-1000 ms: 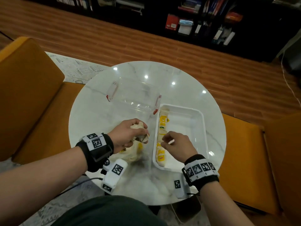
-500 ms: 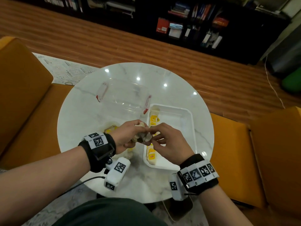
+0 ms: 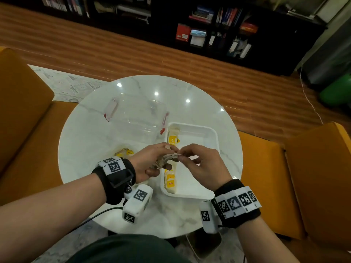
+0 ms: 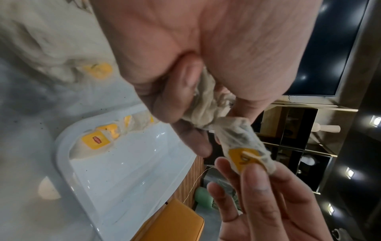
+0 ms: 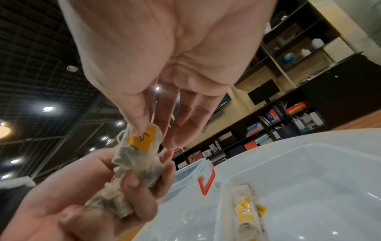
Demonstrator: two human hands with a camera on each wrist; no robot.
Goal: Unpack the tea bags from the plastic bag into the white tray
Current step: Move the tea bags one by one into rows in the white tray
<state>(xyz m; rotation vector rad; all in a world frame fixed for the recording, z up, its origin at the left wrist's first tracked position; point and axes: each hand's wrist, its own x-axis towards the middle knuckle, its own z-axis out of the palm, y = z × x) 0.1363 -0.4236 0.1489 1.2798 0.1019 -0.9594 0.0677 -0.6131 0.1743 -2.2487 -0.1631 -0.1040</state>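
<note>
The tea bag (image 5: pixel 137 156) hangs between both hands, above the tray's (image 3: pixel 215 137) near-left edge. Light, soft, thin paper, likely easy to tear; its yellow tag (image 5: pixel 142 138) is the firmest place to hold. The right hand (image 3: pixel 204 164) pinches that tagged end; the left hand (image 3: pixel 150 162) clutches a clump of bags (image 4: pixel 206 104). Several bags (image 3: pixel 171 182) line the tray's left wall.

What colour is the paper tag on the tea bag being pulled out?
Yellow paper tag; the right wrist view shows it best.
</note>
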